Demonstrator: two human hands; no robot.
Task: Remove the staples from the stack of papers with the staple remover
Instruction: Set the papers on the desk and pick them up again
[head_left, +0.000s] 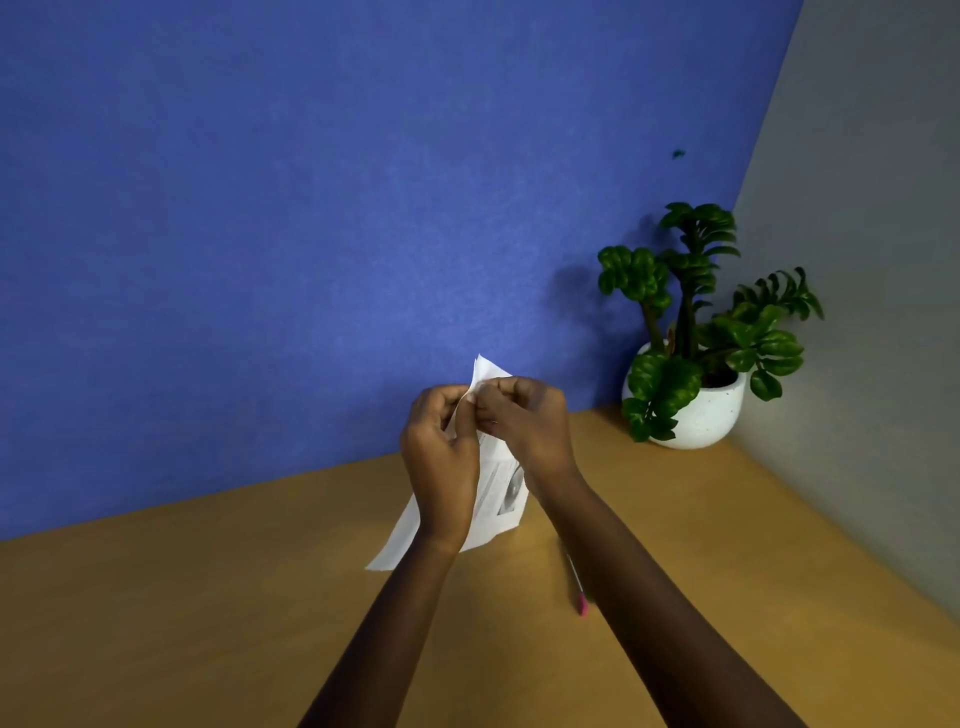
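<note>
From the head camera, the left hand (441, 457) and right hand (530, 421) hold a stack of printed papers (496, 499) raised above the wooden desk (208, 623), both pinching the sheets near the top corner with closed fingers. A thin tool with a pink end (577, 587), too blurred to identify, lies on the desk just beside the right forearm. A potted plant (696, 343) stands in the corner against the blue wall (311, 208).
</note>
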